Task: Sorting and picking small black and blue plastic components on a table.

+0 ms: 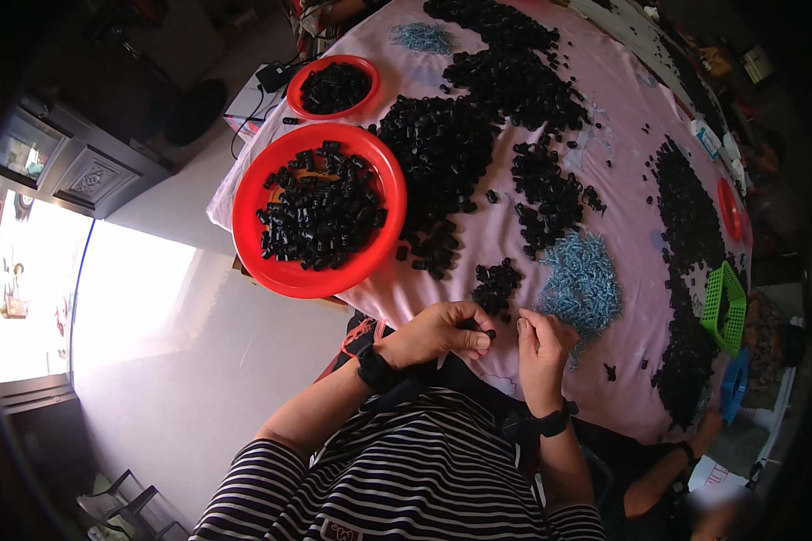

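Left hand: pinches a black part above the near edge of the counter.
Right hand: fingertips together nearby; any grip, I cannot tell.
Work: seemingly underway, much left: black heaps and blue-grey screw-like pile lie loose; large red tray holds many pieces.
Counter: pink-clothed, rumpled.
Room: pale floor, sunlit doorway.

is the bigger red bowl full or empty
Partly full: small black pieces are heaped across the middle of the bigger red bowl, while bare red shows around them inside the rim.
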{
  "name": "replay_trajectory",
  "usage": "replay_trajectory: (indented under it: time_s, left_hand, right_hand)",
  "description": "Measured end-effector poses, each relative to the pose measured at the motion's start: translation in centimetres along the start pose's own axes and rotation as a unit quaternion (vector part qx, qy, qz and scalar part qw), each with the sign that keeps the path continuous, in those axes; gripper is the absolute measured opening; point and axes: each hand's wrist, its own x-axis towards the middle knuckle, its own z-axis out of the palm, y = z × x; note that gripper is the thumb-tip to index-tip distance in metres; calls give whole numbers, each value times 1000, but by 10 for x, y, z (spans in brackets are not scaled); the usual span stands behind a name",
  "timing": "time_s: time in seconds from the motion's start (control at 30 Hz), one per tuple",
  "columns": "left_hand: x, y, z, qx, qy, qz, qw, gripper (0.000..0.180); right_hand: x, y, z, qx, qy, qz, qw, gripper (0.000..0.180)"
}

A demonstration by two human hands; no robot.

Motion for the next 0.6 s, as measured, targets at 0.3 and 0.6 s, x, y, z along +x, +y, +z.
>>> replay_trajectory:
  time_s: [0.3,0.6]
  left_hand:
    - [2,-6,-4,28,-32,21,999,27]
    - [-1,-5,-1,21,-20,10,1000,25]
  right_hand:
    - [6,-8,13,-144,-6,-86,986,7]
    - [5,-28,-21,310,-73,253,914,11]
